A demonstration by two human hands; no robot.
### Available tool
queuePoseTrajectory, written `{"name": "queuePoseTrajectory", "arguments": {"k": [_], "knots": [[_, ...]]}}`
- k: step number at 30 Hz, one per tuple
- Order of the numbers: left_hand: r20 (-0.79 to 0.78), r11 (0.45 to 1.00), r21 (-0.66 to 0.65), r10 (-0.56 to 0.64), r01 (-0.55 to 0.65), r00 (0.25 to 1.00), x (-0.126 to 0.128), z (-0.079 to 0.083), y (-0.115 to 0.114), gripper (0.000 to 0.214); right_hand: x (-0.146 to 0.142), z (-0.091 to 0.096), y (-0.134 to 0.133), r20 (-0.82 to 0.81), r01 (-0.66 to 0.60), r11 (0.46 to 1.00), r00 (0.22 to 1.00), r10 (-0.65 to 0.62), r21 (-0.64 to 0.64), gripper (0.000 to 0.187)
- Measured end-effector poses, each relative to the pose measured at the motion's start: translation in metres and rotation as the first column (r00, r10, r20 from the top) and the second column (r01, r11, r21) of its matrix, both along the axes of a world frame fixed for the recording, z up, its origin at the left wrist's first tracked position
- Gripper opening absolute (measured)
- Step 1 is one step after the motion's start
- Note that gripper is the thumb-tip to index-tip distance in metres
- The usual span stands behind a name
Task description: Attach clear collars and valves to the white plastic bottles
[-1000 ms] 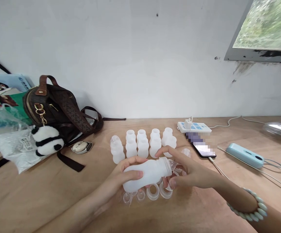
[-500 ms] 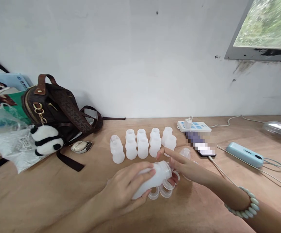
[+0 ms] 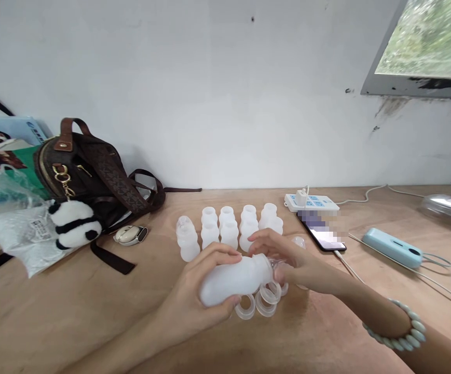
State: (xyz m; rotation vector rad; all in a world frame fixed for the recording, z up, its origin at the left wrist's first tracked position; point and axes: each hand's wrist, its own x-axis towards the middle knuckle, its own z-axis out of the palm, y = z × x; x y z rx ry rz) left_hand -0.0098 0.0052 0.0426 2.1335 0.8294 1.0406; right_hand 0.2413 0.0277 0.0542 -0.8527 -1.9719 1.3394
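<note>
My left hand (image 3: 205, 291) is wrapped round a milky white plastic bottle (image 3: 231, 280), which lies tilted nearly level with its neck to the right. At that neck, the fingers of my right hand (image 3: 287, 259) close on a clear cap-like piece (image 3: 275, 263), mostly hidden by them. Just below are several translucent rings (image 3: 245, 307), some overlapping. Behind my hands stand several white wavy-sided bottles (image 3: 229, 235) with open tops. One more bottle (image 3: 189, 245) on the left has a clear top. A clear domed piece (image 3: 298, 242) shows past my right hand.
On the left are a dark backpack (image 3: 93, 171) with a panda plush (image 3: 75, 224), a plastic bag (image 3: 18, 234) and a beige mouse-like object (image 3: 127, 235). To the right lie a phone (image 3: 320, 231), a power strip (image 3: 318, 203), a blue device (image 3: 392, 246) and white cables.
My left hand and the bottle have shifted slightly left, and the bottle lies more level. My right fingers have drawn in round the clear piece at its neck.
</note>
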Motion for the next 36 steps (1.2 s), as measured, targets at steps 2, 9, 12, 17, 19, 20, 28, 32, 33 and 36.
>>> {"name": "queuePoseTrajectory", "arguments": {"k": [2, 9, 12, 17, 19, 20, 28, 32, 33, 36], "knots": [[0.037, 0.996, -0.086, 0.009, -0.005, 0.999, 0.001, 0.002, 0.000, 0.039, 0.001, 0.004, -0.001, 0.015, 0.027, 0.998, 0.999, -0.028, 0.049, 0.053], [0.186, 0.950, -0.310, 0.026, 0.034, 0.982, 0.003, 0.001, 0.003, 0.038, -0.005, -0.001, -0.005, -0.045, 0.058, 0.997, 0.997, -0.061, -0.053, 0.043], [0.267, 0.864, -0.494, 0.052, 0.090, 0.962, 0.002, 0.002, 0.006, 0.041, -0.005, -0.003, -0.008, -0.011, 0.036, 0.985, 0.999, -0.035, 0.169, 0.052], [0.183, 0.874, -0.475, -0.011, 0.098, 0.983, 0.003, 0.003, 0.002, 0.039, -0.010, -0.016, -0.010, -0.082, 0.147, 0.962, 0.988, -0.132, 0.228, 0.033], [0.089, 0.986, -0.161, -0.029, 0.043, 0.996, 0.003, 0.000, -0.001, 0.036, -0.014, -0.021, -0.010, -0.127, 0.171, 0.982, 0.979, -0.160, 0.078, 0.035], [0.046, 0.999, 0.014, -0.039, 0.039, 0.998, 0.002, -0.002, -0.002, 0.039, -0.015, -0.022, -0.010, -0.145, 0.168, 0.986, 0.976, -0.165, 0.009, 0.037], [-0.174, 0.832, 0.545, -0.012, 0.107, 0.985, -0.006, -0.006, -0.007, 0.055, -0.011, 0.002, -0.024, -0.084, 0.114, 0.990, 0.989, -0.121, -0.084, 0.034], [-0.058, 0.884, 0.467, 0.040, -0.008, 0.997, -0.003, 0.001, -0.006, 0.048, 0.004, 0.028, -0.022, 0.168, 0.169, 0.973, 0.966, -0.195, 0.159, 0.033], [-0.033, 0.903, 0.427, 0.061, -0.041, 0.998, -0.003, 0.002, -0.005, 0.045, 0.009, 0.033, -0.018, 0.240, 0.224, 0.934, 0.925, -0.293, 0.278, 0.031], [-0.017, 0.932, 0.352, 0.103, -0.091, 0.995, -0.001, 0.003, 0.000, 0.042, 0.023, 0.037, -0.003, 0.442, 0.220, 0.739, 0.681, -0.584, 0.637, 0.023]]}}
